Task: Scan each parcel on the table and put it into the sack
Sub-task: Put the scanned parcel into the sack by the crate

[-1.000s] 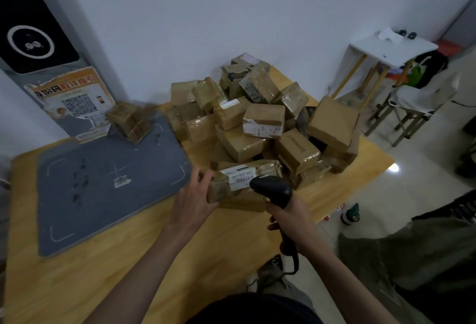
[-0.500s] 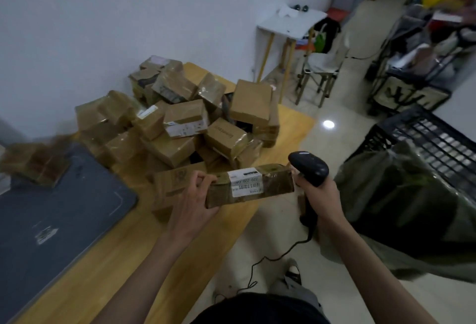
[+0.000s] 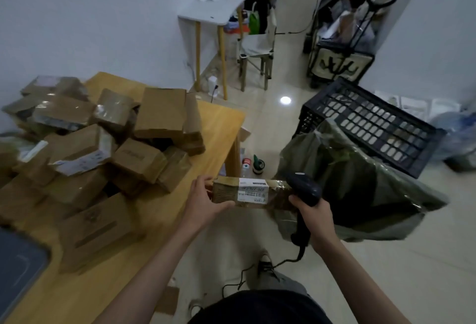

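Head view. Left hand [image 3: 203,205]: grip clamped on the left end of a long taped parcel [image 3: 251,194], held level in the air past the worktop [image 3: 219,120] edge, white label upward. Right hand [image 3: 313,216]: grip closed round the handle of a black scanner [image 3: 305,189], its head touching the parcel's right end. Sack [image 3: 360,184]: olive green, just right of both grips, draped against a black crate [image 3: 373,122]. Remaining parcels [image 3: 103,148]: heaped on the worktop, left of the grips.

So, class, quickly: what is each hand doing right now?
Left hand: closed on the long brown taped cardboard parcel.
Right hand: closed on the black handheld barcode scanner.
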